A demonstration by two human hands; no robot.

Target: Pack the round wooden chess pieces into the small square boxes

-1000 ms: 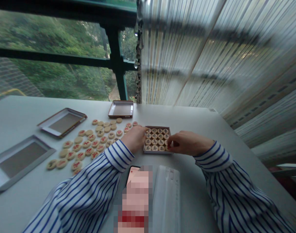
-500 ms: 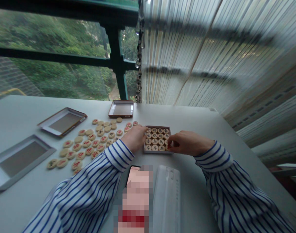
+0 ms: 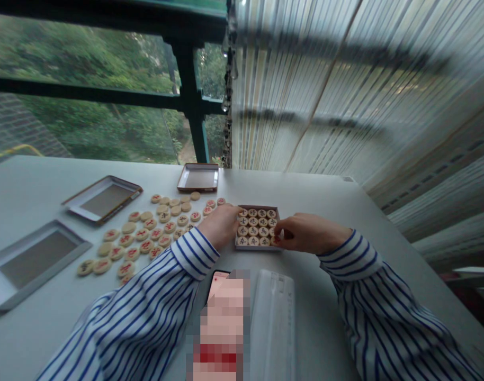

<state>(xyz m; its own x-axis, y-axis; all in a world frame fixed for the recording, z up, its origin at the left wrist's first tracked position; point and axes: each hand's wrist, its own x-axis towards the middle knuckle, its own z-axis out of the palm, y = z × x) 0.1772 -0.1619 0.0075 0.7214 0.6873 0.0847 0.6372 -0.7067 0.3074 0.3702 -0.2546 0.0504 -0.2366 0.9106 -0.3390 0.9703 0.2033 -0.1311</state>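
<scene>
A small square box (image 3: pixel 258 208) on the white table (image 3: pixel 325 211) is packed with rows of round wooden chess pieces (image 3: pixel 253 230). My left hand (image 3: pixel 220 225) rests curled against the box's left side, fingers closed on its edge. My right hand (image 3: pixel 303 233) sits at the box's right front corner, its fingers pinched on a red-marked piece (image 3: pixel 277 239) there. Both arms wear blue-and-white striped sleeves.
Several loose chess pieces (image 3: pixel 146 233) lie spread left of the box. An open small tray (image 3: pixel 198 177) stands behind them, and two flat lids (image 3: pixel 102 198) (image 3: pixel 31 262) lie at the left. A phone (image 3: pixel 218 278) and a clear plastic case (image 3: pixel 274 317) lie near me.
My right hand has shifted very slightly at the box's corner; the left hand and the box stay where they were.
</scene>
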